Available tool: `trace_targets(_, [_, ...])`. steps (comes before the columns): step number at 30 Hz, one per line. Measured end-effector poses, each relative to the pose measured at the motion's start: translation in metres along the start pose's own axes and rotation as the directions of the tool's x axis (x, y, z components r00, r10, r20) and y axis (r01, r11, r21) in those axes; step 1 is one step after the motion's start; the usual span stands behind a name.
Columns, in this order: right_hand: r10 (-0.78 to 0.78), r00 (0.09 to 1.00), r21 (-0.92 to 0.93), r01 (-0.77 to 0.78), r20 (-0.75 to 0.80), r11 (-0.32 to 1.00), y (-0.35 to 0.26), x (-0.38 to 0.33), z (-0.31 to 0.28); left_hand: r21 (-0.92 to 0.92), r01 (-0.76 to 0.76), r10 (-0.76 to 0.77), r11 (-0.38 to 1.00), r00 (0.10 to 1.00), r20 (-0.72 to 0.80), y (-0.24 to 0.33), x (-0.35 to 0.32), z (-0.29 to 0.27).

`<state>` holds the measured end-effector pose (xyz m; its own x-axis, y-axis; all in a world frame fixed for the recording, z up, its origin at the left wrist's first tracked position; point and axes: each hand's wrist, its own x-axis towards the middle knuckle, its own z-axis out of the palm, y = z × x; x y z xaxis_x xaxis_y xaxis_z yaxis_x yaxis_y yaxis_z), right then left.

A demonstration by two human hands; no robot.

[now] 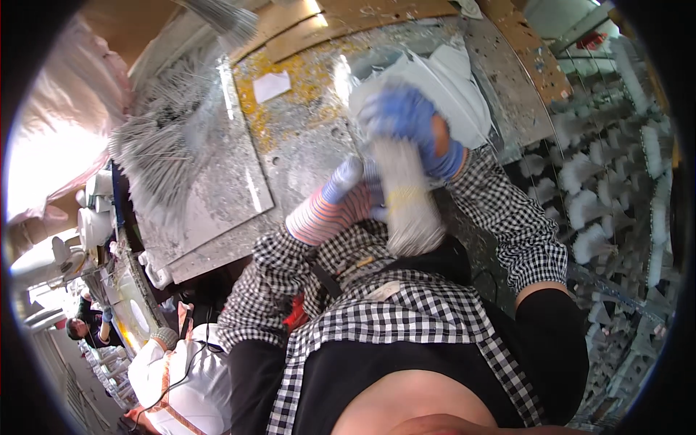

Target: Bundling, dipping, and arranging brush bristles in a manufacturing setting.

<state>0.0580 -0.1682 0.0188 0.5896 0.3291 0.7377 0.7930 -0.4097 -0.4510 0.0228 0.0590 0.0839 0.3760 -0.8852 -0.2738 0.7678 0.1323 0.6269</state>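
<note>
A bundle of thin grey-white strands (406, 199) stands slanted in front of me, its lower end close to my checked apron. A yellowish band crosses its middle. My right hand (409, 119), in a blue glove smeared by motion, is closed around the bundle's upper end. Against its left side is my left hand (341, 192) in a pink-and-blue striped glove, thumb up, the fingers curling behind the bundle and partly hidden. Just beyond my right hand lies a white, sheet-like mass (457, 90) on the stained worktable (304, 156).
A large heap of loose thin grey-white strands (170, 138) spreads over a board (239, 181) at the left. A small white paper (272, 87) lies behind. Racks of white tufted bundles (591, 196) fill the right side. Another person in white (181, 384) is at the lower left, one more farther off.
</note>
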Motion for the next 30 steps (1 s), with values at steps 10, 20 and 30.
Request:
trace_targets(10, [-0.334,0.823,0.014,0.369,0.460,0.929,-0.107,0.025,-0.008,0.436,-0.321,0.492,0.841,0.789,-0.368,-0.027,-0.028,-0.044])
trace_targets(20, [0.380,0.887,0.122,-0.421,0.263,0.899,-0.112,0.007,0.008,0.739,0.372,0.642,-0.561,0.759,0.105,-0.076,-0.039,-0.113])
trace_targets(30, [0.127,0.917,0.350,-0.268,0.378,0.898,-0.128,-0.012,0.116,0.964,0.265,0.555,-0.022,0.806,-0.209,-0.119,-0.128,-0.077])
